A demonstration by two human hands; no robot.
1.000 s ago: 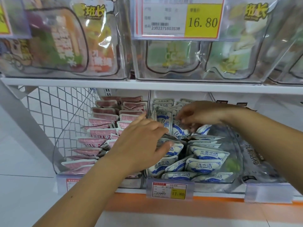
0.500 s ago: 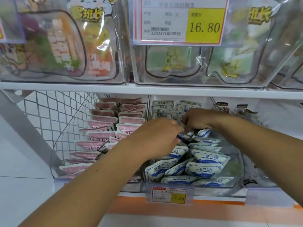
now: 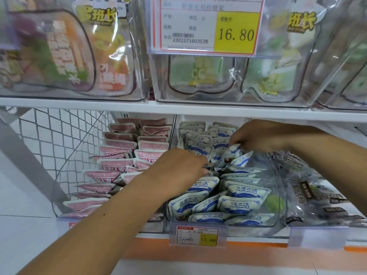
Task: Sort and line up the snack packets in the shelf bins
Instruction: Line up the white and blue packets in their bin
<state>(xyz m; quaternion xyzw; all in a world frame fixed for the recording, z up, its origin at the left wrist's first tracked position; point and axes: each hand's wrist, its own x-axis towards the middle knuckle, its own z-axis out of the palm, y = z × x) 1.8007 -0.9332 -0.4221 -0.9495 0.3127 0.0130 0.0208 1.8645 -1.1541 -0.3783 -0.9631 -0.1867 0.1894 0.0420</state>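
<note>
Both hands have drawn apart since a moment ago, and the right hand (image 3: 258, 136) now pinches the top edge of one tilted packet (image 3: 231, 153) near the back of the middle bin (image 3: 275, 181). Its fingertips are partly lost behind the foil. The left hand (image 3: 178, 167) reaches knuckles-up into the same bin, its fingertips buried among the blue-and-white packets (image 3: 241, 205), so I cannot tell whether it grips anything. This forearm hides the front right part of the pink packets (image 3: 117, 147) in the left bin. The dark packets (image 3: 309, 193) on the right show only dimly through glare on the clear plastic. Below hangs a price tag (image 3: 197, 236) reading 17.80. The upper pouches (image 3: 59, 50) are blurred and cut off at the top.
</note>
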